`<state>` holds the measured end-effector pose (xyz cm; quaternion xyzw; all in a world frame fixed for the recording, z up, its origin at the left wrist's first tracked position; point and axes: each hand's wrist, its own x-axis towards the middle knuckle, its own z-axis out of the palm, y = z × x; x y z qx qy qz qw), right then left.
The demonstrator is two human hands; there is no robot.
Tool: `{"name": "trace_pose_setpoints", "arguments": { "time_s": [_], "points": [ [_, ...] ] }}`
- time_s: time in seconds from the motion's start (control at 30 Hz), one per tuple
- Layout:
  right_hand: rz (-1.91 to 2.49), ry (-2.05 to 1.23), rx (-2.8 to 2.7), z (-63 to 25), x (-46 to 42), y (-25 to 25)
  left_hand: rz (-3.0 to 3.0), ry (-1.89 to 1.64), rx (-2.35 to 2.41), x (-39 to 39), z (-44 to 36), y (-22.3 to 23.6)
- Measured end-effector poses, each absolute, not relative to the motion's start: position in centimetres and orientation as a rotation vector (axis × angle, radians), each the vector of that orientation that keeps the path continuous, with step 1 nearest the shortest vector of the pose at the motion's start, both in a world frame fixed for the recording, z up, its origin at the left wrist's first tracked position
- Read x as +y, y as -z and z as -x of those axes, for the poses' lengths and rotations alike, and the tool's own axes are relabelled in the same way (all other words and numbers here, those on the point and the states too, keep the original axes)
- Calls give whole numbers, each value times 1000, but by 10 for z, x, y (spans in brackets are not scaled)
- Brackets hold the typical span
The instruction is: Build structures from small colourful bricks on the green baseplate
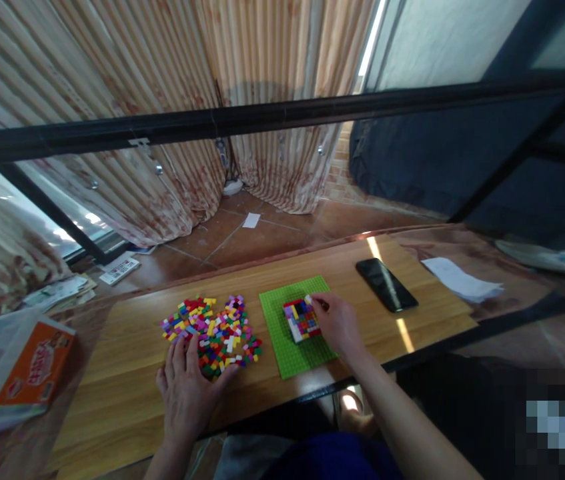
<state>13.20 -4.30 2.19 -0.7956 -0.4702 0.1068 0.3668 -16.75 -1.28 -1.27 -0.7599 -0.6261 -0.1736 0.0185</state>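
Blue clothing [339, 457] was seen bottom-centre; loose bricks [231, 343] were seemingly corralled by the spread left hand [187, 390]; mid-frame, a brick block [306, 325] was probably steadied by its green board [274, 333]; the right hand's [337, 325] grip couldn't be told.

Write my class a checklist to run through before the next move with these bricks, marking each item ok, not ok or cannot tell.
1. Green board lies on the table: ok.
2. Brick build sits within the board's edges: ok.
3. Right hand is at the build: ok, fingertips by its far right corner.
4. White piece at those fingertips is fitted: cannot tell; it may be held or attached.
5. Loose bricks are sorted by colour: not ok, colours are mixed, with the left hand at their near edge.
6. Phone is off the board: ok, it lies to the right.
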Motion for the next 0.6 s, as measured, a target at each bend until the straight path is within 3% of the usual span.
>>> {"name": "trace_pose_setpoints", "arguments": {
  "time_s": [0.6],
  "points": [
    [2130, -321, -1288, -129, -37, -23, 2357, 526, -1954, -14, 166, 11]
  ]
}}
